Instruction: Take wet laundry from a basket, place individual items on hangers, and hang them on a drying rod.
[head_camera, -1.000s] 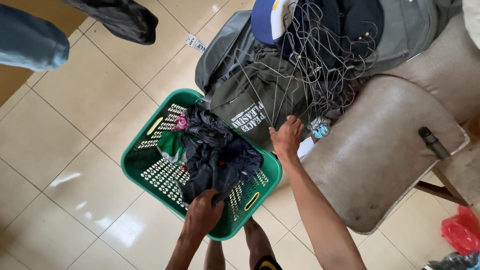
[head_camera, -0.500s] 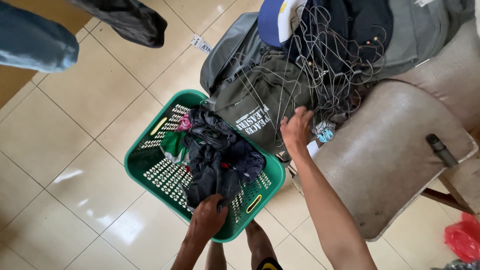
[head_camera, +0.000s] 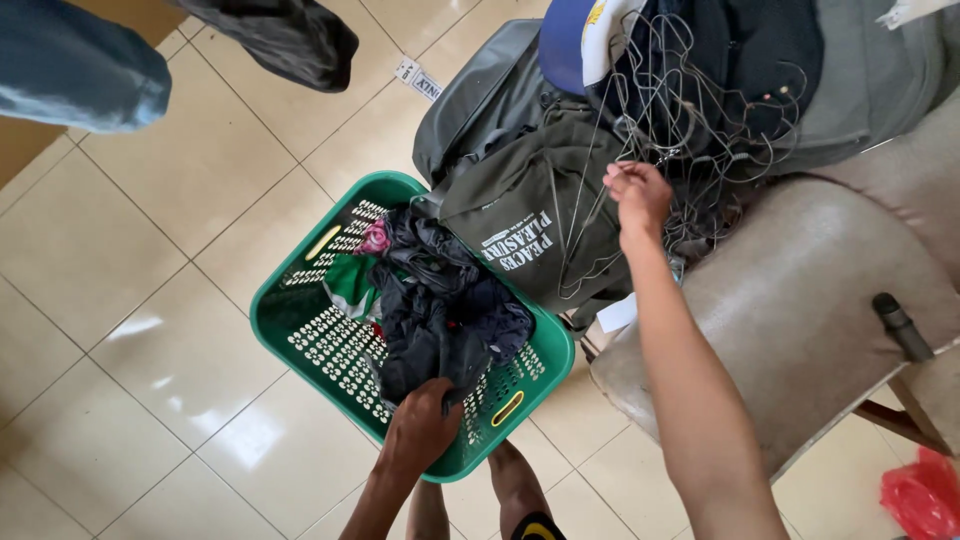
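Laundry fills the green basket (head_camera: 318, 340), a perforated plastic tub standing on pale floor tiles (head_camera: 160, 230), and we take that basket as our landmark. Our left hand (head_camera: 425, 428) sits at its near rim, fingers curled down into the dark clothes (head_camera: 440, 310) heaped inside; we appear to clutch a fold of that fabric. A pink scrap (head_camera: 376, 238) and a bit of green cloth (head_camera: 352, 290) peek out on the far side of the heap.

Beyond the basket's far right corner, our right hand (head_camera: 638, 196) is closed into a loose fist, pinching thin wires in a tangle of wire hangers (head_camera: 690, 110). Those hangers lie over an olive shirt with white lettering (head_camera: 530, 215), which droops onto the basket's far edge. Behind the shirt we see a grey bag (head_camera: 480, 100) and a blue cap (head_camera: 565, 40). Right of the basket stands a worn beige chair (head_camera: 790, 300), and far right of it a red plastic bag (head_camera: 925, 495) lies on the floor.
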